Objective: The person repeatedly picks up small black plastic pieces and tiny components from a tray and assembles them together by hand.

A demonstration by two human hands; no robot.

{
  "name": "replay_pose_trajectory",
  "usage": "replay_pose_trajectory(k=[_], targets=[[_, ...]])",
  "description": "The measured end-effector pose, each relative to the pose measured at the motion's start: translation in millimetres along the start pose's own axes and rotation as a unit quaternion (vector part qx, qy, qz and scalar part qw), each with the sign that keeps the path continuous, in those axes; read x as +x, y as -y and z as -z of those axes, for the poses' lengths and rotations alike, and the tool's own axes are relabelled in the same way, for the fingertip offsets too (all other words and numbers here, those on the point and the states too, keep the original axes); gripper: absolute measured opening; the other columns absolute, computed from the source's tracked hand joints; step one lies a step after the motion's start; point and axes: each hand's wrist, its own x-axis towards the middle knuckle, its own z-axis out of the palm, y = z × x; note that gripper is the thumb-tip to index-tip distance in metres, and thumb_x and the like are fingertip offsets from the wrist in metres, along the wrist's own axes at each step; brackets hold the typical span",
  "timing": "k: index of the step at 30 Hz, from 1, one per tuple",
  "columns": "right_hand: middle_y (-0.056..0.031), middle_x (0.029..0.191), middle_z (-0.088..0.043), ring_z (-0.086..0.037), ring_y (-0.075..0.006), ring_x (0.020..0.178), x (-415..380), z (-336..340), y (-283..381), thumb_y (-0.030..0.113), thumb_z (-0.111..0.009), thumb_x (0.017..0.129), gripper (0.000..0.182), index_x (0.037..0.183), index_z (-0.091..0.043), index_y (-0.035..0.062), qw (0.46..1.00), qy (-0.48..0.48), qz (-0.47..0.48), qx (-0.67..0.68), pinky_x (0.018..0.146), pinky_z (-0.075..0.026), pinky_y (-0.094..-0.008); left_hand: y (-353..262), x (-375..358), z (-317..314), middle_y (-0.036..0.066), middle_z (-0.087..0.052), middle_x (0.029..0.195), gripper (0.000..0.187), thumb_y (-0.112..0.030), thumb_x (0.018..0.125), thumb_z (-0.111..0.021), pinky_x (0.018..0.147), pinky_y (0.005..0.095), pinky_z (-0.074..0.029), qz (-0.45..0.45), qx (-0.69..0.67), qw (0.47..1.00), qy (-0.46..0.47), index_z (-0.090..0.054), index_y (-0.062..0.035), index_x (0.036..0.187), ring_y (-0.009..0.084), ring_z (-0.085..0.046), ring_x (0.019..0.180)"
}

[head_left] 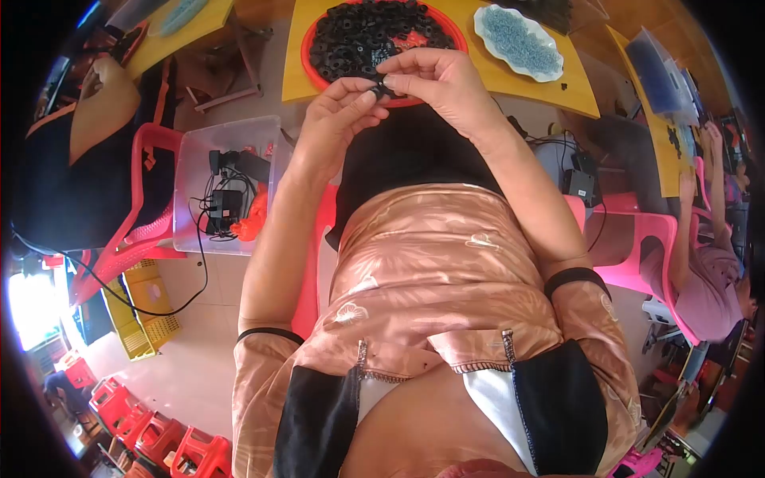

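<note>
My left hand and my right hand meet at the near rim of a round red tray. Between their fingertips is a small black part, which both hands pinch; its exact shape is too small to make out. Many small black pieces, some with holes, are heaped in the tray behind my fingers. To the right of the tray, a white wavy-edged plate carries a pile of tiny blue-grey pieces.
The tray and plate stand on a yellow table. A clear plastic bin with black cables and adapters sits left of my lap. Pink chairs flank me. Other people sit at both sides. Red stools stand lower left.
</note>
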Motion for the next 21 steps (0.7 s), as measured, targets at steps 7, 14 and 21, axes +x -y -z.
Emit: replay_pose_trajectory(k=[7,14,21], targets=[[-0.0079,0.088,-0.067,-0.066,-0.0112,0.081,-2.4,-5.2,-3.7,-0.002,-0.064,0.083,0.021,0.104,-0.065,-0.0032,0.999,-0.030,0.024,0.014,0.077,-0.054,-0.0233,-0.6,0.8,-0.3,0.009,-0.066,0.097,0.019,-0.010,0.091,-0.060,0.074,0.0200,-0.053,-0.023,-0.005,1.000,0.001,-0.056,-0.0009,0.108,0.0115,-0.064,0.080],[-0.0075,0.086,-0.067,-0.065,-0.0100,0.079,-5.6,-10.0,-9.8,-0.002,-0.066,0.081,0.023,0.105,-0.064,-0.0032,0.999,-0.044,0.021,0.000,0.077,-0.053,-0.0224,2.7,1.5,-0.1,0.006,-0.067,0.091,0.018,-0.009,0.091,-0.061,0.071,0.0192,-0.051,-0.037,0.047,0.998,-0.012,-0.057,-0.0010,0.107,0.0103,-0.064,0.078],[-0.0074,0.083,-0.068,-0.065,-0.0106,0.076,-10.5,-2.8,-9.3,-0.002,-0.068,0.080,0.025,0.105,-0.064,-0.0028,0.995,-0.017,-0.027,0.090,0.071,-0.052,-0.0218,0.6,-2.1,-3.2,0.006,-0.067,0.090,0.016,-0.009,0.091,-0.060,0.068,0.0185,-0.049,-0.027,0.077,0.997,0.007,-0.058,-0.0013,0.105,0.0090,-0.063,0.076]])
